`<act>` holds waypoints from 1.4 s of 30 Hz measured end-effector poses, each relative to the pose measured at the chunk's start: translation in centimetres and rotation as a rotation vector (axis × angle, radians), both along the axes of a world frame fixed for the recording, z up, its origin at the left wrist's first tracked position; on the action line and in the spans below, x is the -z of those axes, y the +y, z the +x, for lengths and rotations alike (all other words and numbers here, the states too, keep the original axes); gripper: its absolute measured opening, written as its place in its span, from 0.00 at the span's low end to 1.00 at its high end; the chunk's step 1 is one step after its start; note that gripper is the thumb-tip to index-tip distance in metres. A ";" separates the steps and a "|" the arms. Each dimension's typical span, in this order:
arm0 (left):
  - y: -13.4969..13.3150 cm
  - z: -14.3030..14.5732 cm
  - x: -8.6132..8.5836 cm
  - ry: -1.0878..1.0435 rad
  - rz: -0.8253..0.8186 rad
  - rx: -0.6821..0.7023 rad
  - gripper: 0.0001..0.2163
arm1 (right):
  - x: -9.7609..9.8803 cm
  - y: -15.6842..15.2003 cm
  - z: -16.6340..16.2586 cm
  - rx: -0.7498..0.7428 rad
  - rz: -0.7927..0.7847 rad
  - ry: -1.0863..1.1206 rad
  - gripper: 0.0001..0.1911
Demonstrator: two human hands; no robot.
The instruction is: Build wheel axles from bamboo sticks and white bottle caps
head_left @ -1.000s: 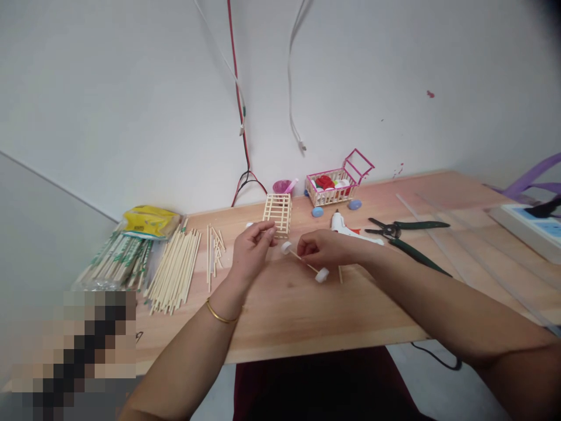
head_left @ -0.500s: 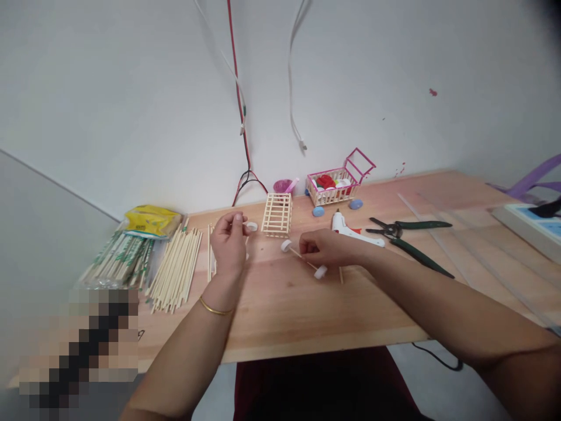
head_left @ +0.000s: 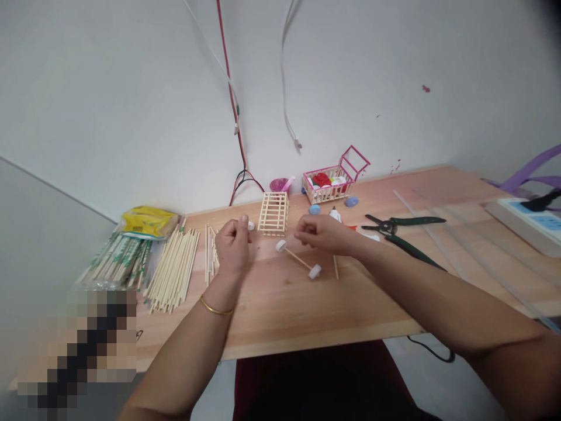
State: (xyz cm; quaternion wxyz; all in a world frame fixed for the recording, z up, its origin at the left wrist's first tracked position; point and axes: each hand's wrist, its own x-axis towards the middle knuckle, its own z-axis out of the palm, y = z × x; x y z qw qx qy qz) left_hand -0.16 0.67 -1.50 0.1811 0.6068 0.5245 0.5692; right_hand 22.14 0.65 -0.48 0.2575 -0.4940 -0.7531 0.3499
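Observation:
My left hand point(head_left: 232, 242) is closed in a pinch on a small white wheel point(head_left: 250, 225), just left of a small wooden slatted frame point(head_left: 274, 213). My right hand point(head_left: 322, 234) hovers with curled fingers just right of that frame; what they hold, if anything, is hidden. On the wooden table point(head_left: 284, 310), between and below the hands, lies a thin stick axle with a white wheel at each end point(head_left: 298, 258), untouched. A short loose stick point(head_left: 335, 266) lies by my right wrist.
Loose bamboo sticks point(head_left: 173, 266), wrapped chopsticks point(head_left: 118, 260) and a yellow packet point(head_left: 149, 222) lie at the left. A pink-trimmed stick cart point(head_left: 328, 184), a pink cup point(head_left: 280, 185), green pliers point(head_left: 403, 234), a partly hidden white glue gun point(head_left: 335, 215) and a power strip point(head_left: 530, 219) lie behind and right.
My right hand let go of the wheeled axle and lifted toward the slatted frame. My left hand drew back left from the frame, still pinching the small white piece.

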 end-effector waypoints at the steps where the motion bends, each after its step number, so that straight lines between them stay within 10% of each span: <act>1: -0.2 0.2 0.1 0.042 -0.004 0.030 0.21 | -0.2 0.1 0.1 0.052 0.026 0.044 0.10; 7: -0.7 0.8 0.8 0.205 0.006 0.199 0.21 | -2.0 0.9 2.2 0.332 0.224 0.066 0.14; 17: -0.6 0.9 1.2 0.254 0.032 0.185 0.21 | -3.2 -1.0 2.8 -0.014 -0.037 -0.940 0.14; 29: -2.1 2.4 1.4 0.542 0.158 0.431 0.20 | -1.7 -1.4 0.5 -0.134 -0.043 -0.937 0.11; 42: 1.6 -2.1 -2.3 0.529 -0.035 0.036 0.10 | 0.6 -0.8 -0.4 0.089 0.158 -0.930 0.18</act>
